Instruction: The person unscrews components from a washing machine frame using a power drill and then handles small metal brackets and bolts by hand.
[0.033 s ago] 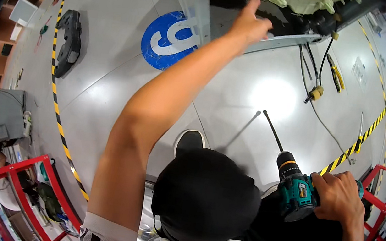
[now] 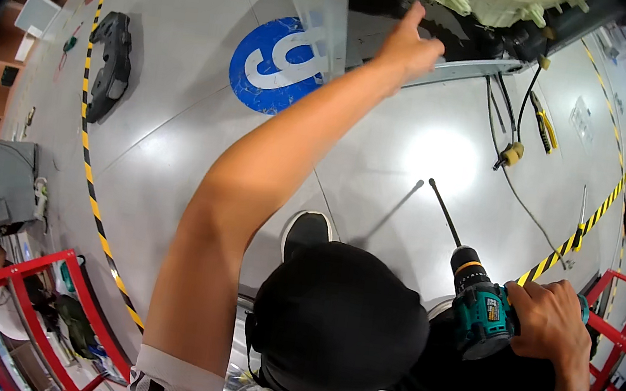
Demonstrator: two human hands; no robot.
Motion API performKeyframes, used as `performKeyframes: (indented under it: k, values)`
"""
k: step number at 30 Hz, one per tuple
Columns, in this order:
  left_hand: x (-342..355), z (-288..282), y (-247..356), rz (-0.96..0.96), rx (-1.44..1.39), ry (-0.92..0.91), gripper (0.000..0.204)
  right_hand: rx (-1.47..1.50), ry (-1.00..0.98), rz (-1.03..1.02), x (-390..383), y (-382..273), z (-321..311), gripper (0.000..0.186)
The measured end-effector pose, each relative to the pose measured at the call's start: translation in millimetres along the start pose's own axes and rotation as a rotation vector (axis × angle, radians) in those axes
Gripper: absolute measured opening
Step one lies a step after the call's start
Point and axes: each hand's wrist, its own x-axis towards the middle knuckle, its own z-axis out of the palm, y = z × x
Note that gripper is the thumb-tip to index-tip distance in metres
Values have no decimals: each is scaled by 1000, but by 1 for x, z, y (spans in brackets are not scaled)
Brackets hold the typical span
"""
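The teal drill [image 2: 476, 319] bears a label [image 2: 493, 309], apparently printed.

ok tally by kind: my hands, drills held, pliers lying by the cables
Hands: 2 (left hand, right hand)
Drills held: 1 (teal-and-black cordless drill)
Pliers: 1 (yellow-and-black pliers)
Total: 4

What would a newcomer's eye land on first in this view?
Probably the teal power drill with its long, thin bit, gripped in the right hand at lower right. Next might be the left hand at top centre, reaching to the open machine with its pale ring-shaped part. The round blue floor marking, left of that hand, also stands out.
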Motion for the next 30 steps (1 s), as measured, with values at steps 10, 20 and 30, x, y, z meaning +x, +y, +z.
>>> performKeyframes:
  k: [10,20,30]
  values:
    - [19,-24,-56,-61,18,261,71,-166,-52,-29,15,-19,-31,42]
    - [55,-23,-67,-32,29,405,50,-68,-44,-105,28,-15,-25,41]
    - [104,3,-46,65,-428,473,26,57,-58,-78,19,5,-10,45]
